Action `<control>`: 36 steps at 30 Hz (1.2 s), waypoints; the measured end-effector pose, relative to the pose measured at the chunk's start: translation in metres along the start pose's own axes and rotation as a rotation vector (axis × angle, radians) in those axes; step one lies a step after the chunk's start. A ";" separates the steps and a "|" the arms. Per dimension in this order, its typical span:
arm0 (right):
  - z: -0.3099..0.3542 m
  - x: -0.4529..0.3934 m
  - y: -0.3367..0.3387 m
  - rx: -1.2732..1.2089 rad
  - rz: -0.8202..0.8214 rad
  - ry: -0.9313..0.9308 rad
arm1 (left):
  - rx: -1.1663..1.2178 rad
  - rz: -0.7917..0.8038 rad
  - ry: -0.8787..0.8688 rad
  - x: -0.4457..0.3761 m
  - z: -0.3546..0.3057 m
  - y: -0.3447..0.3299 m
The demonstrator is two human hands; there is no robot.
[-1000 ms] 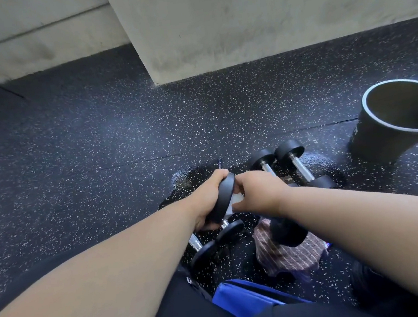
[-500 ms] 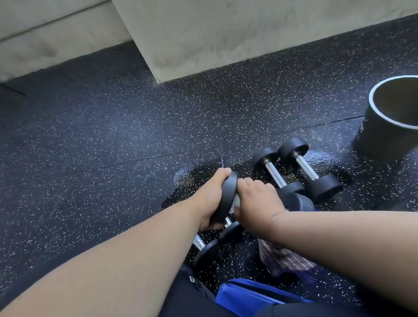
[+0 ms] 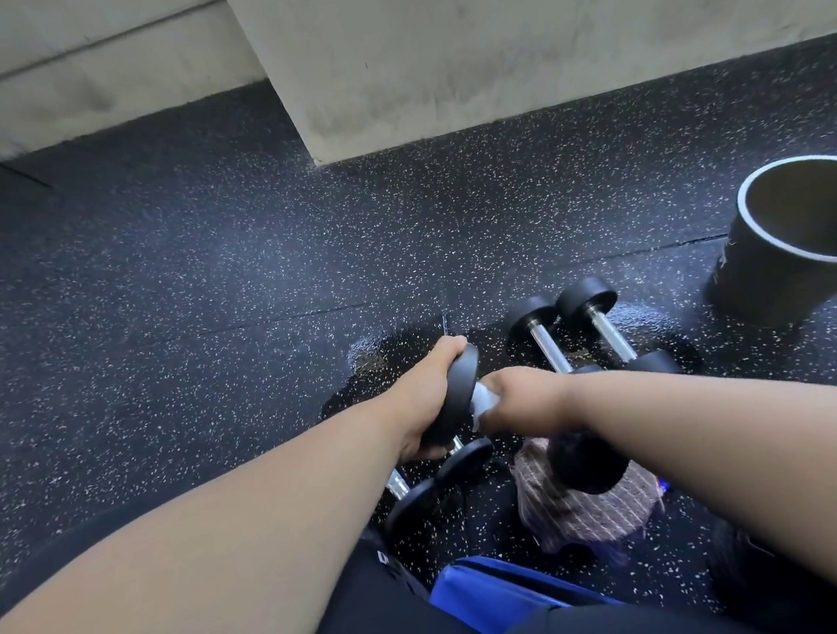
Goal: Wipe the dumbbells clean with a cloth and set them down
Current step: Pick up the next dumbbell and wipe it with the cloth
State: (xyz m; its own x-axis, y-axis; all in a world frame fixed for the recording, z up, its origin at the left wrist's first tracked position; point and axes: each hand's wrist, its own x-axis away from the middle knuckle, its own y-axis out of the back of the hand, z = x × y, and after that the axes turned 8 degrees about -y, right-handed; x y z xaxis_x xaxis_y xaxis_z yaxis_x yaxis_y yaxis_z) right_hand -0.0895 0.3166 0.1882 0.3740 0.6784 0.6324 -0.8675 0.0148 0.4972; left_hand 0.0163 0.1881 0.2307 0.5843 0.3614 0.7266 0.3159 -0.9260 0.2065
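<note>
Black dumbbells (image 3: pixel 591 329) with silver bars, a brown striped cloth (image 3: pixel 589 515), black white-speckled floor (image 3: pixel 197 298), blue bag (image 3: pixel 492 598).

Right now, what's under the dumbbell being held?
Under the held dumbbell, its right head hangs over a striped cloth on the wet floor. Another dumbbell lies below its left head. The cloth's middle is covered.

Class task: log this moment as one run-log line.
left hand: grips head of held black dumbbell | right hand: grips its handle | brown striped cloth: on floor

Black speckled rubber floor (image 3: pixel 156 303) (partly wet) meets pale concrete walls (image 3: pixel 505 34).
</note>
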 end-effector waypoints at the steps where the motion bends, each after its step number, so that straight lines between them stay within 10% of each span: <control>1: 0.000 0.001 0.006 -0.004 0.056 -0.011 | 0.000 0.007 -0.009 0.001 0.000 -0.001; 11: -0.002 -0.009 0.000 -0.059 0.055 -0.024 | -0.010 -0.005 -0.032 0.004 0.001 -0.001; 19: -0.008 -0.014 -0.033 0.514 -0.546 0.122 | -0.001 -0.017 -0.024 0.001 0.000 0.001; 36: -0.021 0.003 -0.010 0.124 -0.302 0.285 | -0.010 0.007 -0.014 0.003 -0.002 0.001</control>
State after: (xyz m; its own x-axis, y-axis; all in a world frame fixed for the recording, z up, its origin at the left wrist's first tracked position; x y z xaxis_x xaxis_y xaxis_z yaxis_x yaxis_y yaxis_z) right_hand -0.0862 0.3337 0.1728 0.4841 0.8332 0.2671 -0.6808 0.1669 0.7132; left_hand 0.0169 0.1882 0.2343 0.5965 0.3562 0.7192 0.3045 -0.9296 0.2078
